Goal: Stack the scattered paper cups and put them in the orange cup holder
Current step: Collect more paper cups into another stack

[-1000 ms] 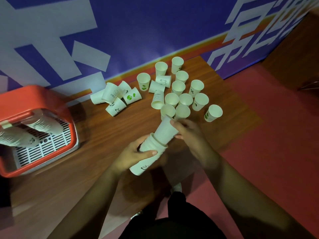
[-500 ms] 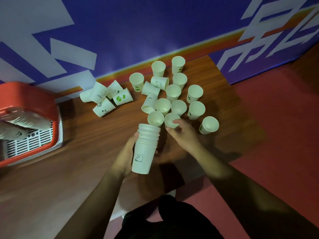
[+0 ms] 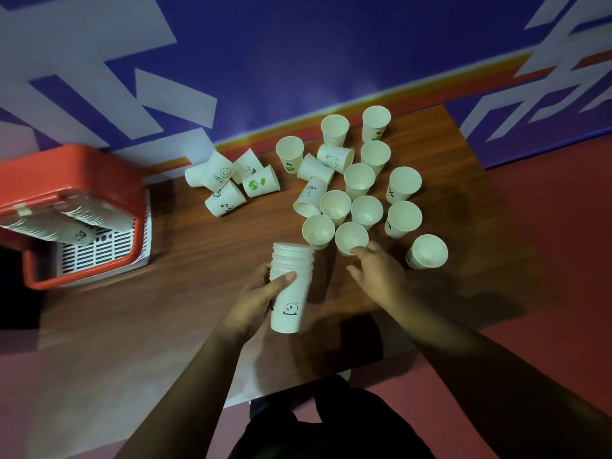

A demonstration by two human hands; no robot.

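A wooden table (image 3: 172, 313) is seen from above, with the orange holder (image 3: 82, 180) at its left edge, nested cups already lying inside. Loose cups (image 3: 359, 180) are scattered across the far middle and right, some upright, some tipped. A stack (image 3: 291, 286) is gripped upright by the left hand (image 3: 255, 299). The nearest cup (image 3: 351, 237) is touched at its rim by the right hand (image 3: 377, 270), fingers not yet closed round it. Gathering is judged under way; next, that cup must be grasped and seated onto the stack.
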